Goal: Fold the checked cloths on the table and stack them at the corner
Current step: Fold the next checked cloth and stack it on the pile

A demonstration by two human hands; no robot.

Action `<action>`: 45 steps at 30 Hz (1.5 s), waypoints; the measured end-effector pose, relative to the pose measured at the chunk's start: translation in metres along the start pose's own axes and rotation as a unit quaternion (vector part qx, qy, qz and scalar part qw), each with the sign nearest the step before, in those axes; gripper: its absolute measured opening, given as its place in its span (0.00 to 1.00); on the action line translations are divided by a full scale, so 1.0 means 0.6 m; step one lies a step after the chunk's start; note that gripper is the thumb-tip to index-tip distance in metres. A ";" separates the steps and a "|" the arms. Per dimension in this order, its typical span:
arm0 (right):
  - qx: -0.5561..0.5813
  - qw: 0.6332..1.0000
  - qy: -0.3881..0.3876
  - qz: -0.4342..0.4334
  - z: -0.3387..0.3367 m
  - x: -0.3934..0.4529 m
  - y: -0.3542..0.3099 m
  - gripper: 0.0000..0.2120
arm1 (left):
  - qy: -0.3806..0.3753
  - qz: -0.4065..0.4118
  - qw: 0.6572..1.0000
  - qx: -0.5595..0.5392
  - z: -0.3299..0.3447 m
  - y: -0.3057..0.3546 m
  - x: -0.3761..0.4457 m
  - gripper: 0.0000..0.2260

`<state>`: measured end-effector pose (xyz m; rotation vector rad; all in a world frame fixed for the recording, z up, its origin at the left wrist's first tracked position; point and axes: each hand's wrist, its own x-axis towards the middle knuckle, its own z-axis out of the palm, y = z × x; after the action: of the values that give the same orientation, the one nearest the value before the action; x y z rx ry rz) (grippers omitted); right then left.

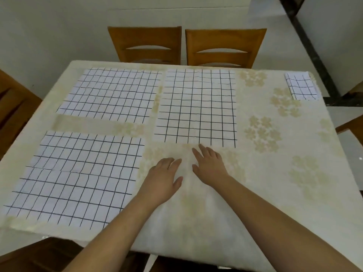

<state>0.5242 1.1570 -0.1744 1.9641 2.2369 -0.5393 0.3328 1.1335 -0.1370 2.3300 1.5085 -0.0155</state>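
Three white cloths with a black check lie flat on the table: one at the far left (114,94), one in the middle (198,107), one at the near left (78,177). A folded checked cloth (301,87) sits at the far right corner. My left hand (163,179) and my right hand (210,163) hover side by side over the bare tablecloth, palms down, fingers straight, holding nothing. The fingertips of my right hand are just short of the middle cloth's near edge.
The table (275,173) wears a cream tablecloth with pale flower prints. Two wooden chairs (145,44) (224,48) stand behind the far edge, another chair (13,107) at the left. A dark beam (308,46) runs down at the right.
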 end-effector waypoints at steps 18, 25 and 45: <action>0.019 0.998 -0.003 0.062 0.072 0.092 0.014 0.30 | -0.021 -0.014 1.000 0.016 0.035 -0.047 0.044 0.32; 0.008 0.998 0.016 0.054 0.067 0.087 0.010 0.31 | -0.018 -0.016 1.000 0.012 0.035 -0.040 0.032 0.32; -0.008 1.000 0.002 -0.005 0.182 -0.274 -0.047 0.27 | -0.062 0.041 0.997 0.004 0.087 0.010 -0.096 0.31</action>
<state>0.5059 0.9635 -0.2188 1.9492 2.2481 -0.5186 0.3229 1.0645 -0.1721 2.3479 1.3553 -0.1437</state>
